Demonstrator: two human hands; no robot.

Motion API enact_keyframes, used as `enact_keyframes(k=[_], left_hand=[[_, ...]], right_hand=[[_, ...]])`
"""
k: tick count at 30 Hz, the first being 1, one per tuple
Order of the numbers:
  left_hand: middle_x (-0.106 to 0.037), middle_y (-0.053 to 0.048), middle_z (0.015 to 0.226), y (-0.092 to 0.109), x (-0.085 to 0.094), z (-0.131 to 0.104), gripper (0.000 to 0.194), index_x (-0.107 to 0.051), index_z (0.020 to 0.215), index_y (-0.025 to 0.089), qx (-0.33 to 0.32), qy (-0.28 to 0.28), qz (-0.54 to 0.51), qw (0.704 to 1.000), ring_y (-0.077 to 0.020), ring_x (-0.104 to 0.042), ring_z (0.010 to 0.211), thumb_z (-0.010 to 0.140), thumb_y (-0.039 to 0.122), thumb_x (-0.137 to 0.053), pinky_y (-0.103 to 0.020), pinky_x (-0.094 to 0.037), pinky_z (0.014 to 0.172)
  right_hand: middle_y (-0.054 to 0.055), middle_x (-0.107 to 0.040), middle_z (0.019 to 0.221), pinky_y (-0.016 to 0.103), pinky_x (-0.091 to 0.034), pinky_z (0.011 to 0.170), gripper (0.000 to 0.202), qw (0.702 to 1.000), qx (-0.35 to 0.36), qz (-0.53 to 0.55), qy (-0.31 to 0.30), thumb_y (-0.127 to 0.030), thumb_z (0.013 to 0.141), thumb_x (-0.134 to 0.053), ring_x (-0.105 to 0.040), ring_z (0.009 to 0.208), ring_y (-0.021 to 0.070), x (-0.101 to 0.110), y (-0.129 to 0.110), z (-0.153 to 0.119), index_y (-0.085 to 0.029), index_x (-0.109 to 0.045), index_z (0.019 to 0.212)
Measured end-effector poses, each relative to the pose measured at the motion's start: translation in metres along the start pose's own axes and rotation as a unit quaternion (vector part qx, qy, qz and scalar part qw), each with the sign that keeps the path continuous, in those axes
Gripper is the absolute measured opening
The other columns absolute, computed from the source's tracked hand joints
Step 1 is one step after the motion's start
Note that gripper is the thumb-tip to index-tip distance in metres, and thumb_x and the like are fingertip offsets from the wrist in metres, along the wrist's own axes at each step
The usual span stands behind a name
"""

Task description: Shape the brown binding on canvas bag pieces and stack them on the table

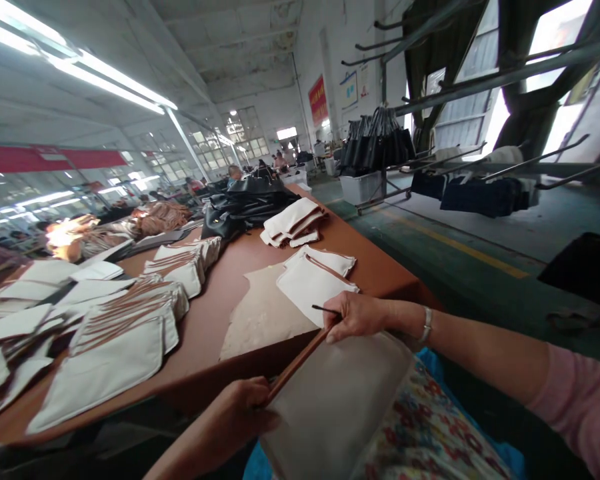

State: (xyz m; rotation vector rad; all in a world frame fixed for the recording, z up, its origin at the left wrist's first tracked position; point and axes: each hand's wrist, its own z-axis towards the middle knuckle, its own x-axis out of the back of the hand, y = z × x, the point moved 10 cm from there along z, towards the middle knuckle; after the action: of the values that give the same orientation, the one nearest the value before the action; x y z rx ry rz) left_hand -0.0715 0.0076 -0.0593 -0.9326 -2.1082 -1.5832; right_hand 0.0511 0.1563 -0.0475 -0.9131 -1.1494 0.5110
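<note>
A pale panel [337, 400] with a brown strip along its upper edge lies over the lap, on a floral apron [430, 427]. My left hand [245, 410] is closed on the panel's near left corner, at the lower end of the strip. At the strip's upper end, my right hand [357, 315] pinches the panel's edge, and a thin dark stick-like tool pokes out leftward from its fingers. Just beyond the right hand, white panels with brown edges [313, 287] rest on a beige sheet [265, 310] on the brown table [213, 313].
Overlapping rows of white panels [115, 360] cover the table's left side. A folded white stack [293, 220] and black bags [253, 200] sit farther back. Metal racks with black bags [375, 143] and a grey bin [363, 189] stand beyond the table's right edge.
</note>
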Motion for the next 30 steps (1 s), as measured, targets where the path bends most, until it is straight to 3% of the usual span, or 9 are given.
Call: enact_keyframes(k=[3,6,9,11,15,20,22,25,30], left_hand=[[-0.047,0.004,0.070,0.030,0.002,0.008,0.027,-0.054,0.055,0.017,-0.031,0.024,0.040,0.998,-0.0126,-0.041,0.064,0.075,0.025,-0.070,-0.022,-0.029,0.055],[-0.044,0.004,0.062,0.047,0.003,0.023,0.030,-0.054,0.053,0.017,-0.042,0.043,-0.037,0.998,-0.0126,-0.036,0.061,0.073,0.030,-0.072,-0.023,-0.026,0.052],[-0.047,0.003,0.060,0.045,0.001,0.030,0.032,-0.060,0.057,0.016,-0.034,0.022,-0.128,0.991,-0.0128,-0.037,0.061,0.072,0.040,-0.073,-0.023,-0.027,0.053],[-0.049,0.003,0.061,0.039,-0.008,0.027,0.033,-0.066,0.066,0.014,-0.022,-0.030,-0.164,0.986,-0.0119,-0.038,0.060,0.070,0.045,-0.075,-0.022,-0.029,0.054],[-0.061,-0.003,0.081,0.031,-0.022,0.014,0.047,-0.070,0.091,0.011,-0.019,-0.104,-0.266,0.958,-0.0157,-0.051,0.073,0.066,0.050,-0.079,-0.024,-0.040,0.069],[-0.060,0.000,0.078,0.020,0.006,0.013,0.025,-0.066,0.086,0.012,-0.037,0.021,-0.316,0.948,-0.0120,-0.049,0.072,0.079,0.035,-0.074,-0.021,-0.037,0.067],[-0.061,-0.001,0.078,0.021,0.008,0.016,0.024,-0.066,0.087,0.012,-0.047,0.026,-0.291,0.955,-0.0129,-0.050,0.073,0.080,0.034,-0.073,-0.022,-0.038,0.067],[-0.063,-0.002,0.081,0.027,-0.006,0.023,0.021,-0.067,0.088,0.012,-0.057,-0.008,-0.293,0.954,-0.0138,-0.052,0.074,0.081,0.032,-0.072,-0.023,-0.039,0.068],[-0.059,-0.001,0.076,0.032,-0.031,0.031,0.019,-0.065,0.082,0.012,-0.063,-0.043,-0.340,0.937,-0.0117,-0.048,0.068,0.077,0.028,-0.074,-0.023,-0.036,0.062]], right_hand=[[0.003,-0.066,0.084,0.021,-0.042,0.065,0.031,0.997,0.000,-0.068,-0.020,-0.033,0.066,-0.080,-0.058,0.074,0.0142,-0.012,-0.008,0.001,-0.013,-0.072,0.088],[0.002,-0.066,0.095,0.021,-0.043,0.067,0.055,0.998,0.023,0.043,-0.038,-0.040,0.065,-0.082,-0.058,0.079,0.0136,-0.040,-0.032,0.007,-0.015,-0.065,0.110],[-0.001,-0.063,0.081,0.019,-0.040,0.059,0.058,0.989,-0.005,0.138,-0.044,-0.046,0.058,-0.085,-0.053,0.068,0.0103,-0.062,-0.037,0.011,-0.012,-0.064,0.100],[-0.003,-0.060,0.070,0.018,-0.038,0.055,0.051,0.981,-0.021,0.181,-0.060,-0.049,0.059,-0.084,-0.048,0.061,0.0081,-0.070,-0.034,0.011,-0.010,-0.066,0.087],[-0.001,-0.061,0.067,0.019,-0.038,0.055,0.041,0.972,0.024,0.234,-0.025,-0.046,0.065,-0.081,-0.049,0.059,0.0081,-0.055,-0.035,0.008,-0.008,-0.068,0.077],[0.001,-0.062,0.071,0.021,-0.042,0.059,0.034,0.973,0.092,0.205,0.062,-0.042,0.069,-0.080,-0.053,0.066,0.0108,-0.028,-0.033,0.004,-0.010,-0.069,0.074],[0.001,-0.061,0.070,0.022,-0.042,0.060,0.032,0.978,0.106,0.172,0.058,-0.041,0.071,-0.078,-0.053,0.066,0.0114,-0.030,-0.032,0.002,-0.010,-0.069,0.073],[0.003,-0.063,0.076,0.023,-0.044,0.065,0.028,0.982,0.095,0.160,0.024,-0.038,0.080,-0.070,-0.055,0.071,0.0123,-0.041,-0.027,-0.006,-0.010,-0.069,0.083],[0.003,-0.061,0.085,0.024,-0.044,0.067,0.036,0.964,0.052,0.261,-0.006,-0.040,0.081,-0.070,-0.054,0.072,0.0108,-0.059,-0.028,-0.021,-0.011,-0.060,0.100]])
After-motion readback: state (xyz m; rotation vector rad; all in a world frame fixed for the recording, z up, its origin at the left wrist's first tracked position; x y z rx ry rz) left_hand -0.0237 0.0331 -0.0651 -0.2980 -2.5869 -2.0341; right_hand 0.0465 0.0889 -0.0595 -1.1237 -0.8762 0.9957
